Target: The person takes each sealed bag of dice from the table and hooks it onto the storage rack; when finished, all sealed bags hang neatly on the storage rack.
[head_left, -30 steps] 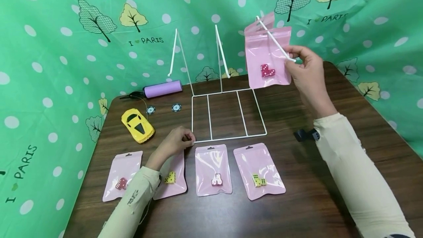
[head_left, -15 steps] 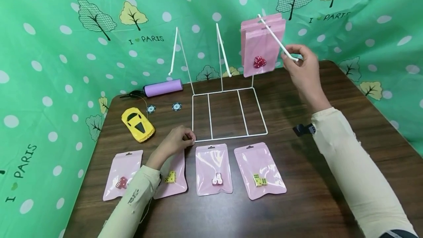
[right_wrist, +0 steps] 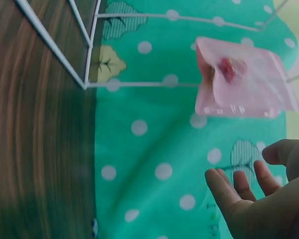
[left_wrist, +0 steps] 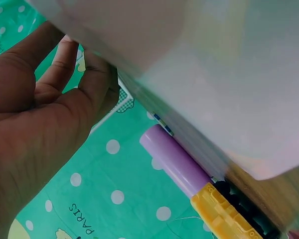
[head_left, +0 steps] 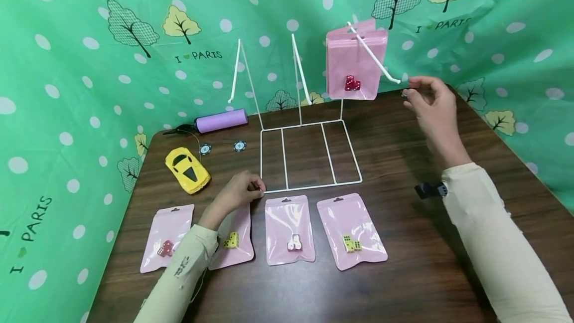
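My left hand pinches the near left corner of a white wire display rack. My right hand is off the tip of the rack's right prong, fingers spread and holding nothing. On that prong hang pink zip bags, the front bag showing red dice; most of the one behind is hidden. The left prong and middle prong carry no bags. In the right wrist view the hanging bags are apart from the right hand's fingertips.
Flat in front lie a red-dice bag, a yellow-dice bag partly under the left arm, a white-dice bag and another yellow-dice bag. A yellow toy car, purple cylinder and two poker chips stand left.
The front red-dice bag has slid back along the right prong against the one behind. My right hand has let go and moved right, away from the prong. The left hand stays put.
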Motion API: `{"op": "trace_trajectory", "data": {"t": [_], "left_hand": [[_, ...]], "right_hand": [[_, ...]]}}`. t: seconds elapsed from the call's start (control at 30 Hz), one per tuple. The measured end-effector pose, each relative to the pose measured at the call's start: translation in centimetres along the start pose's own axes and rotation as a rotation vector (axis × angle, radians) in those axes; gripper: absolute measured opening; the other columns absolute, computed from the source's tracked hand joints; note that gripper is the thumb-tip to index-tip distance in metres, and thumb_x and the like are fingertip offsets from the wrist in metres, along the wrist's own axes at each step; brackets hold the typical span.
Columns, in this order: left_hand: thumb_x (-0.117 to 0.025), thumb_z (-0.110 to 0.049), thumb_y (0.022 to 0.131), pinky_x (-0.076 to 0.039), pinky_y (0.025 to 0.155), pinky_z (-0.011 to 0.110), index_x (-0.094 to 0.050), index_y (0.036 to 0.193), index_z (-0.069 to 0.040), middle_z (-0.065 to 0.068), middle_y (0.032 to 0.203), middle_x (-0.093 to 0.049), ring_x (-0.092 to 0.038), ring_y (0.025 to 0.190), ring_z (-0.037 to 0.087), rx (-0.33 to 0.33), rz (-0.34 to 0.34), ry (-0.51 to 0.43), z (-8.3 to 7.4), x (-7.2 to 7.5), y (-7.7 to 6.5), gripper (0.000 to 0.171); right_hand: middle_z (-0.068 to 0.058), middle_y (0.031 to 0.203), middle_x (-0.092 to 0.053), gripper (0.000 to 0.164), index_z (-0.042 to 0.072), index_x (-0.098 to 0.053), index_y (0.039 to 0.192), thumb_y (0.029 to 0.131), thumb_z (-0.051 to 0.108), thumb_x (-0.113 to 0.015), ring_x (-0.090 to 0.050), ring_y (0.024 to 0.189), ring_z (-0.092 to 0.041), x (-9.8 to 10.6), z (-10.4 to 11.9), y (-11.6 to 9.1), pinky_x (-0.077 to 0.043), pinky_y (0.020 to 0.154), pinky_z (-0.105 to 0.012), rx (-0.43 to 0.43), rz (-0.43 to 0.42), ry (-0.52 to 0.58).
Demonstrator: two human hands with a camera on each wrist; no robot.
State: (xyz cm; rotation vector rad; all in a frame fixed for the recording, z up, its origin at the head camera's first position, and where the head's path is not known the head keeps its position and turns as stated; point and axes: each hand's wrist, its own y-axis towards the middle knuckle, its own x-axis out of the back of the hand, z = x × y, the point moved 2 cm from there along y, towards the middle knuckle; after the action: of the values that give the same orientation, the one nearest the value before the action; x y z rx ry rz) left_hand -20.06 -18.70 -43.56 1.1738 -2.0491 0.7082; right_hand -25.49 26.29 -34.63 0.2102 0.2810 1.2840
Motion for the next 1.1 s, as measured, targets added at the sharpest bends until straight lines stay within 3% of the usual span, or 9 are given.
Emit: {"op": "trace_trajectory", "data": {"t": [0.3,0.43,0.6,0.67,0.73,0.83,0.9,0.97,1.1], "left_hand": [[-0.075,0.003,0.096,-0.052,0.078,0.031,-0.074,0.093,-0.002,0.009,0.094,-0.064,-0.062,0.089,0.019,0.010,0.002,-0.001,-0.1,-0.1,-0.1,0.005],[-0.076,0.002,0.096,-0.052,0.077,0.031,-0.074,0.093,-0.002,0.009,0.094,-0.064,-0.062,0.089,0.019,0.013,-0.004,0.001,-0.1,-0.1,0.0,0.006],[-0.076,0.003,0.096,-0.052,0.077,0.031,-0.074,0.093,-0.002,0.008,0.093,-0.064,-0.062,0.087,0.018,0.013,0.000,0.002,-0.1,-0.2,0.0,0.006],[-0.075,0.003,0.096,-0.052,0.077,0.031,-0.074,0.093,-0.002,0.008,0.093,-0.065,-0.062,0.086,0.018,0.013,-0.001,-0.001,0.0,-0.3,0.0,0.006],[-0.075,0.003,0.096,-0.052,0.077,0.031,-0.074,0.093,-0.002,0.008,0.093,-0.065,-0.063,0.087,0.018,0.006,-0.007,-0.005,0.1,-0.4,-0.1,0.005],[-0.075,0.002,0.096,-0.053,0.077,0.032,-0.074,0.092,-0.001,0.010,0.094,-0.064,-0.064,0.088,0.021,-0.004,-0.014,-0.014,0.2,-0.4,-0.2,0.004],[-0.075,0.002,0.095,-0.053,0.078,0.033,-0.074,0.092,-0.001,0.011,0.095,-0.064,-0.064,0.089,0.022,-0.009,-0.016,-0.017,0.3,-0.3,-0.2,0.004],[-0.075,0.002,0.096,-0.053,0.077,0.032,-0.074,0.092,-0.001,0.011,0.095,-0.064,-0.065,0.089,0.022,-0.006,-0.011,-0.017,0.3,-0.3,-0.2,0.004],[-0.075,0.002,0.096,-0.052,0.076,0.032,-0.074,0.093,-0.001,0.010,0.095,-0.064,-0.064,0.088,0.021,0.009,-0.005,-0.024,0.0,-0.4,0.0,0.005]], "right_hand": [[-0.004,0.120,-0.059,0.020,0.008,-0.069,0.125,0.107,0.005,-0.063,-0.068,0.102,-0.009,5.0,0.5,-2.4,-0.058,0.077,-0.015,-0.053,-0.045,-0.015],[0.003,0.116,-0.062,0.020,0.015,-0.067,0.128,0.109,0.009,-0.062,-0.069,0.096,-0.004,7.3,-0.1,-4.5,-0.059,0.073,-0.016,-0.153,-0.016,-0.152],[0.022,0.104,-0.067,0.022,0.036,-0.062,0.125,0.112,0.019,-0.062,-0.069,0.086,0.004,9.7,-1.8,-7.5,-0.060,0.070,-0.019,-0.242,0.153,-0.450],[0.025,0.101,-0.067,0.022,0.035,-0.061,0.128,0.113,0.018,-0.060,-0.070,0.085,0.004,10.4,-2.5,-8.8,-0.061,0.069,-0.023,-0.250,0.237,-0.497],[0.026,0.101,-0.067,0.022,0.021,-0.062,0.134,0.114,0.015,-0.057,-0.070,0.085,0.003,10.8,-3.0,-10.1,-0.062,0.069,-0.027,-0.253,0.315,-0.536],[0.000,0.110,-0.074,0.034,-0.006,-0.054,0.144,0.115,0.010,-0.053,-0.071,0.086,0.001,10.8,-3.5,-11.8,-0.064,0.069,-0.033,-0.269,0.414,-0.586],[-0.018,0.115,-0.073,0.041,-0.017,-0.046,0.147,0.114,0.006,-0.053,-0.071,0.086,0.000,10.4,-3.7,-12.8,-0.064,0.069,-0.034,-0.283,0.468,-0.613],[-0.034,0.121,-0.066,0.042,-0.020,-0.044,0.147,0.113,0.002,-0.053,-0.072,0.087,-0.001,9.9,-3.8,-13.7,-0.065,0.071,-0.035,-0.312,0.517,-0.612],[-0.035,0.125,-0.064,0.042,-0.020,-0.044,0.147,0.110,-0.004,-0.056,-0.071,0.090,-0.002,8.7,-3.9,-15.6,-0.065,0.074,-0.033,-0.366,0.572,-0.580]]}}
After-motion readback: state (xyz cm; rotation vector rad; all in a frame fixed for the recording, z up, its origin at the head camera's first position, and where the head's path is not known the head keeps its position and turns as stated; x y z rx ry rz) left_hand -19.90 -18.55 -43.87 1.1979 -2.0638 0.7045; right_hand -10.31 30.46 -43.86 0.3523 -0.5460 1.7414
